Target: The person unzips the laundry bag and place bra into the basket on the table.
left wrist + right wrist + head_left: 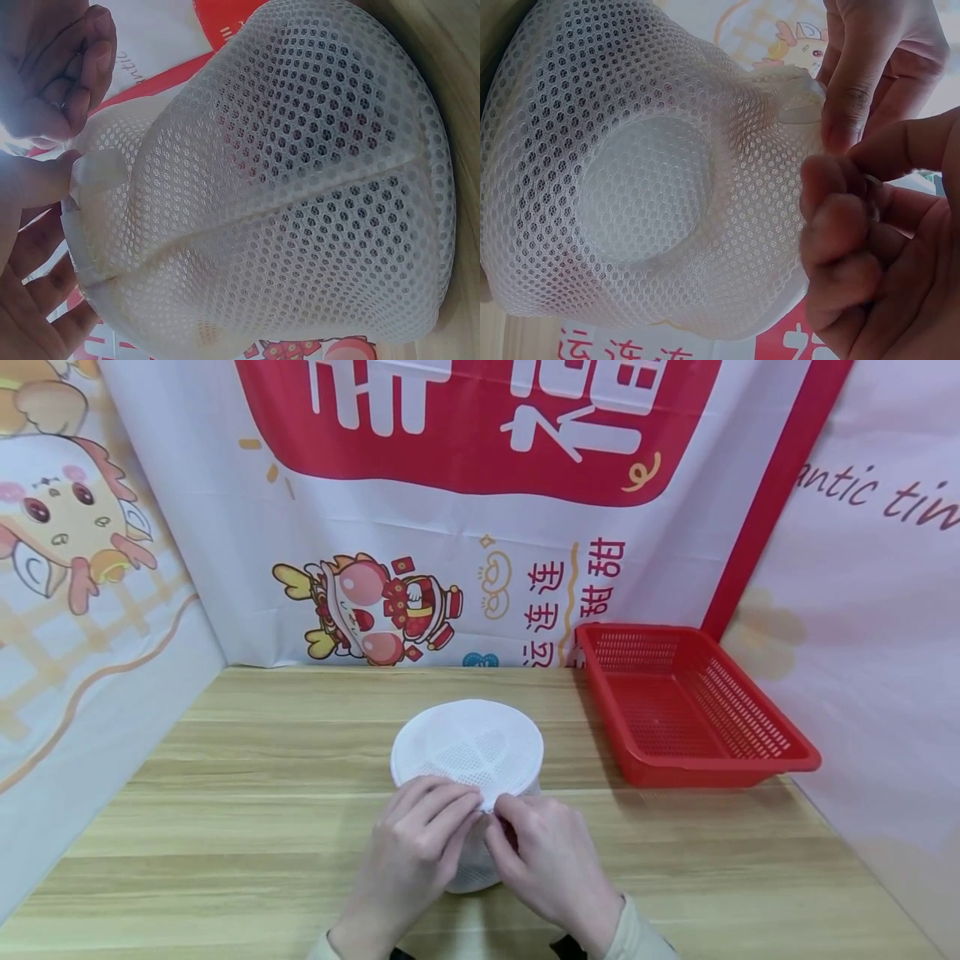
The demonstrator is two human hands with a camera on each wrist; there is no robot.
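A white mesh laundry bag (465, 739), round-topped and drum-shaped, stands upright on the table in front of me. At the near side of its rim, my left hand (416, 835) pinches the edge between thumb and fingers. Right beside it, my right hand (547, 852) has thumb and index finger pinched at the rim's zipper; a small shiny bit shows between them in the right wrist view, mostly hidden. A white fabric tab (101, 172) lies by the left thumb. Through the mesh, a pale round shape (649, 187) shows on the bag's side.
A red plastic basket (697, 768) with slotted walls sits at the back right of the wooden table (225, 827). Printed cloth hangings (420, 527) stand behind the table and along both sides.
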